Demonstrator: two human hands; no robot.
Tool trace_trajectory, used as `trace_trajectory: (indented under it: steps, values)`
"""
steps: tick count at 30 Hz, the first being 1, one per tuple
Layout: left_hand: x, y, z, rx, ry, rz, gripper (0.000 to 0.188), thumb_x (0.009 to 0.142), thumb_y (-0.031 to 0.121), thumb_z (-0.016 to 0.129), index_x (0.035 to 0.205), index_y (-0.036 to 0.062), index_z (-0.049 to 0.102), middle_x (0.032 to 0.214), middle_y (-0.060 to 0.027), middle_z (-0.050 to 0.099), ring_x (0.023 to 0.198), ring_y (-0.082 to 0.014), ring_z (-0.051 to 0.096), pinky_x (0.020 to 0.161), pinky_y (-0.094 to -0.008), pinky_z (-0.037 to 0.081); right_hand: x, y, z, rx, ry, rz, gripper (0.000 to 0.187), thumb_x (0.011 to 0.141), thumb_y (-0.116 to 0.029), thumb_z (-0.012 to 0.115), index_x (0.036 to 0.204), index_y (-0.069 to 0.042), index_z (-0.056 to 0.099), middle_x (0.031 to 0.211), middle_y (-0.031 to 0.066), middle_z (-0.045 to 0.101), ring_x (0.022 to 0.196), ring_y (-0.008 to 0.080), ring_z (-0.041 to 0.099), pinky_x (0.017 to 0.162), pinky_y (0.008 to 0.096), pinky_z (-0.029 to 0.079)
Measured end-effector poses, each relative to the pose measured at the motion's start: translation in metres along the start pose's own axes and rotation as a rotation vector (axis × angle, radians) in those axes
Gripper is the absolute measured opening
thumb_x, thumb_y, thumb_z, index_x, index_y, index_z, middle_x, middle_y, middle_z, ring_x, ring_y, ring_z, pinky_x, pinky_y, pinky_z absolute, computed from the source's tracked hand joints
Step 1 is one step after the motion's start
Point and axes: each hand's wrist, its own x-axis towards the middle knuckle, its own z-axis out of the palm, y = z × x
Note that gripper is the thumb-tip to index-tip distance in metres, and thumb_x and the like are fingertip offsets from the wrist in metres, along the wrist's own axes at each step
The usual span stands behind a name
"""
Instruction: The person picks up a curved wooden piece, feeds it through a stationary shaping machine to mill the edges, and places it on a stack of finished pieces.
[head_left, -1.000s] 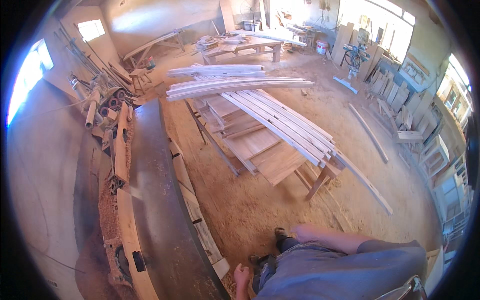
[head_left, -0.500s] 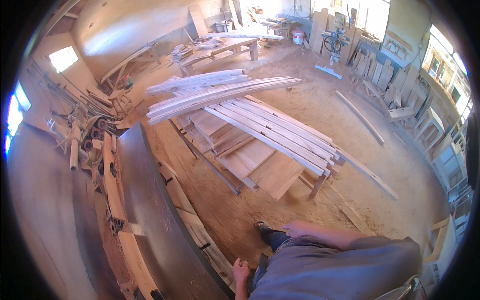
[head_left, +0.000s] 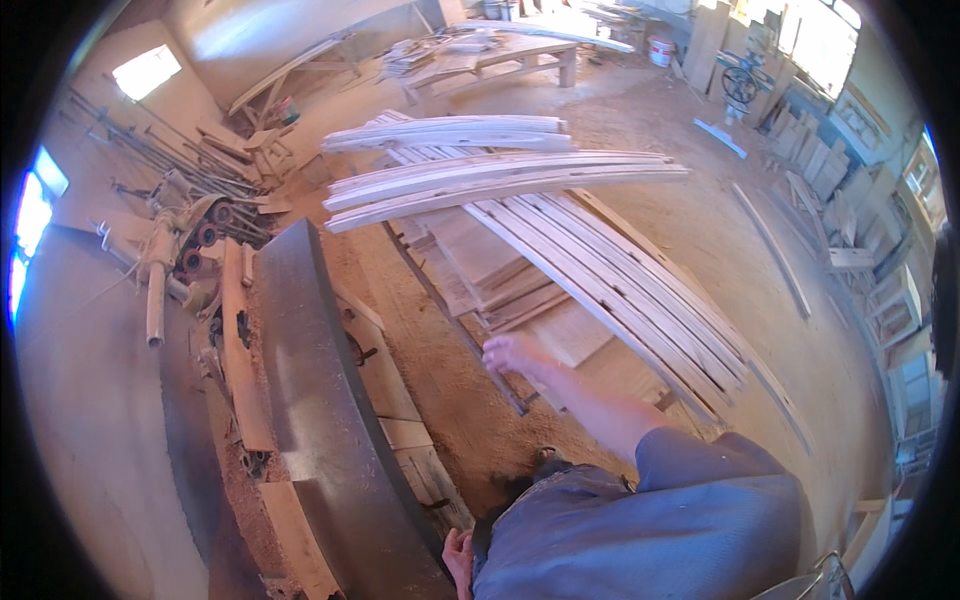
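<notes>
Grip-wise, I'm struggling to tell if either one's closed on anything: my right hand (head_left: 512, 355) is hovering by the flat boards (head_left: 578, 328), my left hand (head_left: 458, 552) is hanging near the dark machine bed (head_left: 315, 400). Pale strips (head_left: 610, 283) are lying across those boards.

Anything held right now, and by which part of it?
No hold visible. The right hand, near the stacked panels, looks empty; the left hand, beside the dark machine table, shows no object, though something small could be hidden.
</notes>
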Motion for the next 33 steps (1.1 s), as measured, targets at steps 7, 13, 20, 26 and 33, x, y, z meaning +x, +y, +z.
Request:
trace_trajectory:
  steps: [7,13,20,26,33]
  values:
    - [0.063,0.067,-0.014,-0.213,-0.019,0.064,0.054,0.093,0.002,0.065,0.141,-0.0099,0.043,0.112,-0.0158,0.070,0.097,-0.0166,0.067,0.087,-0.0287,0.052,0.129,-0.046,-0.029,0.644,0.122,0.022,0.028,0.094,-0.012,0.056,0.119,0.000,0.058,0.107,0.0186,0.069,0.095,0.0310,0.069,0.082,0.0442,0.057]
    - [0.074,0.160,-0.014,-0.388,0.084,0.039,0.058,0.095,0.001,0.060,0.146,-0.0093,0.033,0.117,-0.0199,0.066,0.099,-0.0226,0.067,0.089,-0.0323,0.054,0.201,-0.078,-0.040,0.829,0.270,0.061,0.022,0.095,-0.012,0.055,0.115,-0.002,0.057,0.107,0.0182,0.069,0.099,0.0330,0.068,0.090,0.0485,0.056]
    - [0.119,0.175,-0.017,-0.369,0.195,0.024,0.058,0.095,0.000,0.060,0.145,-0.0096,0.034,0.117,-0.0210,0.067,0.100,-0.0238,0.067,0.090,-0.0335,0.054,0.318,-0.139,-0.070,0.898,0.405,0.033,0.059,0.096,-0.020,0.056,0.144,0.003,0.031,0.144,0.0291,0.041,0.128,0.0435,0.049,0.107,0.0555,0.041]
    - [0.186,0.267,0.010,-0.280,0.162,0.014,0.058,0.094,0.004,0.061,0.145,-0.0101,0.036,0.117,-0.0190,0.067,0.100,-0.0223,0.066,0.089,-0.0331,0.054,0.404,-0.173,-0.061,0.996,0.491,0.272,0.076,0.095,-0.024,0.059,0.155,-0.006,0.014,0.153,0.0323,0.025,0.137,0.0488,0.036,0.114,0.0611,0.029]
    - [0.287,0.404,0.067,-0.043,0.078,0.156,0.056,0.094,0.006,0.061,0.143,-0.0119,0.038,0.120,-0.0183,0.065,0.105,-0.0222,0.064,0.096,-0.0335,0.049,0.439,-0.161,-0.051,1.164,0.616,0.072,0.044,0.094,-0.008,0.057,0.135,-0.001,0.044,0.135,0.0251,0.049,0.126,0.0423,0.050,0.110,0.0601,0.036]
